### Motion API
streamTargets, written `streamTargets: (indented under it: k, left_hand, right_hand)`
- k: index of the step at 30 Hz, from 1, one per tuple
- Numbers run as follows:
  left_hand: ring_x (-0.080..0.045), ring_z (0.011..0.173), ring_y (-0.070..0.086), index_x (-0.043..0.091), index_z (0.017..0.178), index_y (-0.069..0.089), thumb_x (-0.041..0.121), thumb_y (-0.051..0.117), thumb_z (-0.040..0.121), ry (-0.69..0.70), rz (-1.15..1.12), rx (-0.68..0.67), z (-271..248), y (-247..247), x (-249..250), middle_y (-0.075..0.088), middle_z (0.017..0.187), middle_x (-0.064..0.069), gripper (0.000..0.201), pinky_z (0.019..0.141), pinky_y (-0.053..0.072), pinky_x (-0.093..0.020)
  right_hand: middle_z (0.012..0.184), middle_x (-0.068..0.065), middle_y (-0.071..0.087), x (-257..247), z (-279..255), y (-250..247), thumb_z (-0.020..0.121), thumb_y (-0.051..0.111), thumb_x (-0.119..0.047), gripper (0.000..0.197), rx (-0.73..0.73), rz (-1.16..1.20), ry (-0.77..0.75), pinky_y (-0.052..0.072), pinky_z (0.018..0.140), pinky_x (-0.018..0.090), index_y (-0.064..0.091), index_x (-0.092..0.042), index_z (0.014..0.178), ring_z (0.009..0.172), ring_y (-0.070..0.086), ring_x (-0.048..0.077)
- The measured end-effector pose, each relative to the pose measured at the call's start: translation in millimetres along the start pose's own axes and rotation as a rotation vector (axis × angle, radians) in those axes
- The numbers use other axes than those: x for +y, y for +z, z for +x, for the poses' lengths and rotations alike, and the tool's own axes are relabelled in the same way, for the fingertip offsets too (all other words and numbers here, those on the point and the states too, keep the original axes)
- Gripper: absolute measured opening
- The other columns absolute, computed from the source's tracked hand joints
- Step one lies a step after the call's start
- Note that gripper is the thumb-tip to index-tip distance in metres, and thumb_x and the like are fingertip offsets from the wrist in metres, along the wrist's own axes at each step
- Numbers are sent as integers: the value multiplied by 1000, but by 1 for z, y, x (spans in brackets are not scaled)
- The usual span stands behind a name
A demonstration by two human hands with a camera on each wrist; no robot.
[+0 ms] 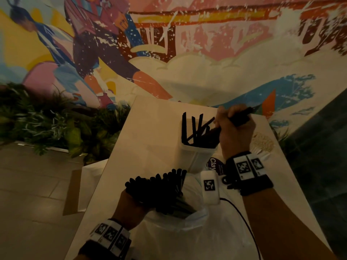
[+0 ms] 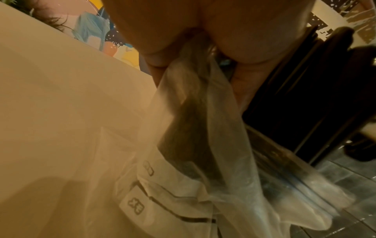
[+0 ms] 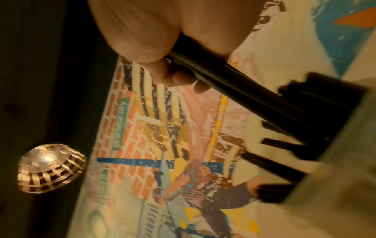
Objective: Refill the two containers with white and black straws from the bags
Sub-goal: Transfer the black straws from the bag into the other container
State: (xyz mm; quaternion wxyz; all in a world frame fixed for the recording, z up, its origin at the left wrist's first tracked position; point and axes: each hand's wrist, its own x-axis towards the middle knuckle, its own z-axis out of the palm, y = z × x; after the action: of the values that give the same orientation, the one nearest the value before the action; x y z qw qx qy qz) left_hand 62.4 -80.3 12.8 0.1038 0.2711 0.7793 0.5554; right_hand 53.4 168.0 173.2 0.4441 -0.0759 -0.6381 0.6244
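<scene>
Slanting into the container (image 1: 197, 154), black straws (image 1: 238, 117) are gripped by the right hand (image 1: 234, 132); nearer, the bag (image 1: 187, 231) bundle is clutched by the left hand (image 1: 129, 209).

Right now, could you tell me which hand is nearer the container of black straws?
Right. The right hand is at the container's rim, feeding straws in; the left hand grips the bag, nearer the person.

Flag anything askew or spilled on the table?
The black straws in the container lean and cross instead of standing straight. A pale grainy patch lies on the table beside the right hand; it could be a spill, too dim to tell.
</scene>
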Motion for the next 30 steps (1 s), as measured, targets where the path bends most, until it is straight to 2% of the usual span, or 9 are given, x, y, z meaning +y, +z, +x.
streamTargets:
  k: [3,6,10,13,15,18,21,26,30]
  left_hand:
    - [8,98,58,72,96,49,47,68,55,-2,-39,4,-2,1,-1,57,102,43,51,85,49,-12]
    - [20,85,56,76,82,49,19,76,67,-50,-50,30,-1,0,-9,56,85,49,65,75,46,-2]
    - [15,100,52,72,101,44,45,63,62,-42,-27,-1,-3,-1,7,48,104,52,51,87,42,-2]
    - [24,85,54,78,84,45,19,74,69,-77,-33,37,-1,-2,-2,53,87,53,67,76,44,0]
    - [18,90,55,78,88,45,30,71,66,-52,7,27,-3,-1,-1,53,93,51,59,80,47,-6]
    - [-8,97,57,76,93,45,38,69,63,-89,-18,-1,1,-1,3,53,97,48,54,82,49,-15]
    - [-10,100,56,63,103,47,63,66,65,-41,29,-16,0,0,3,52,104,47,43,87,49,-19]
    - [3,100,57,70,101,46,64,64,53,-61,-10,-28,1,0,4,55,106,41,52,88,51,-25]
    - [-9,102,57,76,97,43,53,60,56,-57,-25,-41,0,0,5,53,106,44,50,91,50,-38]
  right_hand:
    - [59,-11,51,23,3,-5,79,67,-14,32,63,-84,48,49,71,45,50,-36,64,59,52,23]
    - [68,-10,59,36,6,-8,78,66,-44,21,6,-421,45,49,81,40,52,-32,67,75,61,28]
    - [79,8,64,51,1,-19,68,41,-80,57,-73,-915,132,50,80,46,47,-25,57,84,61,32]
    - [122,13,56,60,0,-21,73,41,-81,55,-212,-1089,306,31,103,61,53,-27,69,123,44,37]
    - [148,10,31,66,-1,-23,77,40,-80,62,-358,-1256,452,15,109,64,60,-27,102,139,19,37]
    - [153,12,20,66,-2,-22,73,50,-78,80,-270,-1161,286,19,109,63,40,-26,134,141,16,35]
    - [157,16,11,60,-2,-16,80,56,-65,85,-167,-973,48,21,110,56,25,-21,146,144,12,32]
    - [156,10,18,75,-2,-15,84,20,-70,75,-617,-1318,136,28,109,54,36,-23,140,143,12,33]
    - [156,7,22,65,-4,-9,87,41,-66,72,-561,-1107,121,25,113,47,36,-22,143,144,18,25]
